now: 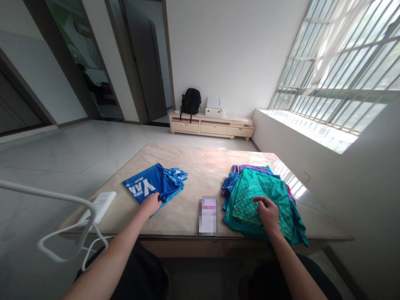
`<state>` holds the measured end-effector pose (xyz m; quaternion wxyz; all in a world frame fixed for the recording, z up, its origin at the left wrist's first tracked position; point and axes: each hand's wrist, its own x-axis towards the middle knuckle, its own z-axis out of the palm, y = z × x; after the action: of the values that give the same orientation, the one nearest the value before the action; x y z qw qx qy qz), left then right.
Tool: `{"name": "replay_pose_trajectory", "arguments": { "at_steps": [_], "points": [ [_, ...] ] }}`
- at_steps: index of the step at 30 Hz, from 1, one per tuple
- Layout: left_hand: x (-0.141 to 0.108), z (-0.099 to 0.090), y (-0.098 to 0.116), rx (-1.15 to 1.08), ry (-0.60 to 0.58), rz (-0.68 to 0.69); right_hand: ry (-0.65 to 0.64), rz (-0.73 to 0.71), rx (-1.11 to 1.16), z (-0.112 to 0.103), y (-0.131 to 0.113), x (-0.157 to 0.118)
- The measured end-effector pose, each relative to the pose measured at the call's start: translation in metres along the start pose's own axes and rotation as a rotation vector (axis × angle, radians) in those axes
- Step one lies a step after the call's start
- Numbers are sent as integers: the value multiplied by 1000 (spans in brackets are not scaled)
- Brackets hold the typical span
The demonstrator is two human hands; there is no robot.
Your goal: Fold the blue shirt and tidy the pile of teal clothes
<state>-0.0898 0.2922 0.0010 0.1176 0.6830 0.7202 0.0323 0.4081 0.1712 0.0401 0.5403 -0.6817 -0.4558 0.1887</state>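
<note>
Two hands in view; what does the room contain, largest items first?

A barred window (334, 62) occupies the wall to my right. A low cream cabinet (211, 127) stands against the far wall and carries a black backpack (190, 104).

Specify the work surface.

A marble-topped table (200, 160) lies directly before me. A heap of teal and purple garments (261, 204) sits on its right half, and a folded blue T-shirt (154, 185) sits on its left half. A pixelated rectangle (208, 216) lies between them, too blurred to identify.

Report hand positions and finger state.

My left hand (150, 204) is at the near edge of the T-shirt, its fingers (157, 201) curled against the fabric. My right hand (268, 214) lies over the teal heap, fingers (258, 201) loosely curled. Both hands look unclenched, but from this angle I cannot confirm whether either one grips cloth.
</note>
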Motion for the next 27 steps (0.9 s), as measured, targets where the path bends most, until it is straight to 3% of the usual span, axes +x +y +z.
{"name": "replay_pose_trajectory", "arguments": {
  "at_steps": [19, 27],
  "points": [
    [-4, -7, 5, -34, 1, -14, -2, 4, -3, -1, -5, -2],
    [-15, -22, 16, -128, 159, -37, -7, -1, -6, -1, -5, -1]
  ]
}}
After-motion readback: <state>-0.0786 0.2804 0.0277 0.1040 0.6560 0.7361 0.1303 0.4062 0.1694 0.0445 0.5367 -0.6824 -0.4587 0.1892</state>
